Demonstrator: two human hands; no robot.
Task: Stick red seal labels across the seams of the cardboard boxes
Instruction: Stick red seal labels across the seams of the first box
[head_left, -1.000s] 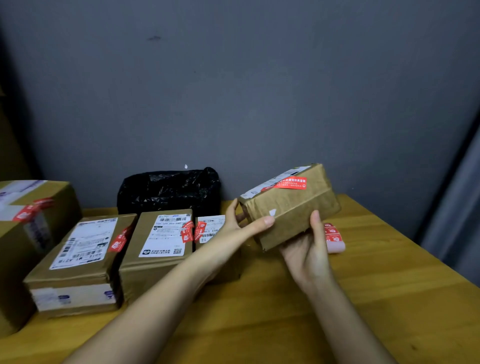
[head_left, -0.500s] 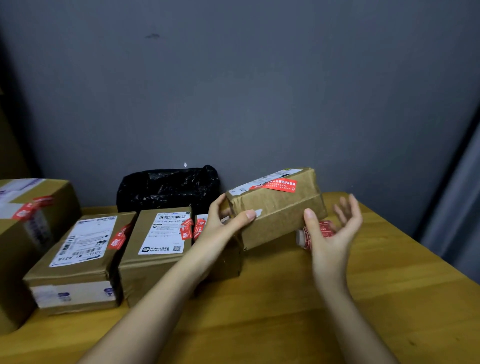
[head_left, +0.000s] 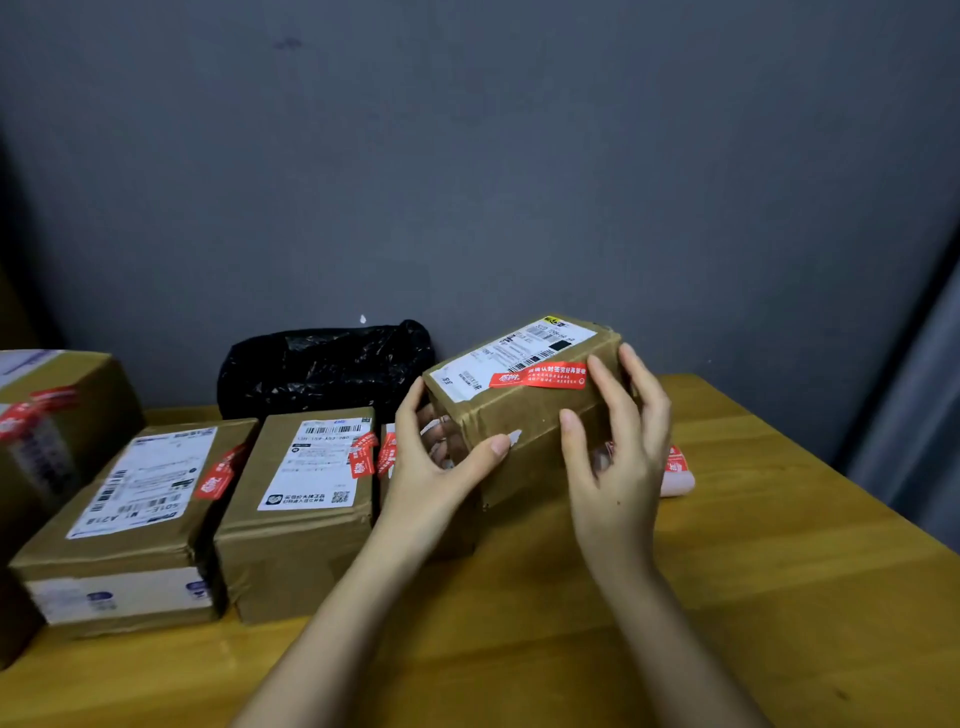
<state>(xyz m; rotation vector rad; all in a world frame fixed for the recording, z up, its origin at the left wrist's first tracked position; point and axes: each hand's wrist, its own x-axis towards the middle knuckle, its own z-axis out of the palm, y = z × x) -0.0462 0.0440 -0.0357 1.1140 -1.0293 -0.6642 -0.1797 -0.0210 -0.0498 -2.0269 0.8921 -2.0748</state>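
My left hand (head_left: 436, 467) grips the left end of a small taped cardboard box (head_left: 524, 415), thumb on its front face, and holds it tilted above the table. A white shipping label and a red seal label (head_left: 540, 375) lie on the box's top, the red one reaching the front edge. With straight fingers, my right hand (head_left: 613, 447) touches the box's right part, thumb on the front face. A roll of red seal labels (head_left: 675, 467) lies on the table behind that hand, mostly hidden.
Two sealed boxes (head_left: 140, 519) (head_left: 306, 499) stand in a row at the left; a third (head_left: 387, 452) is mostly hidden behind my left hand. A bigger box (head_left: 52, 415) is at far left, a black plastic bag (head_left: 322, 364) by the wall. The wooden table (head_left: 753, 597) edge runs along the right.
The box has turned so that its top label faces me more. My right hand, held apart and open half a second ago, has come back against the box's right part.
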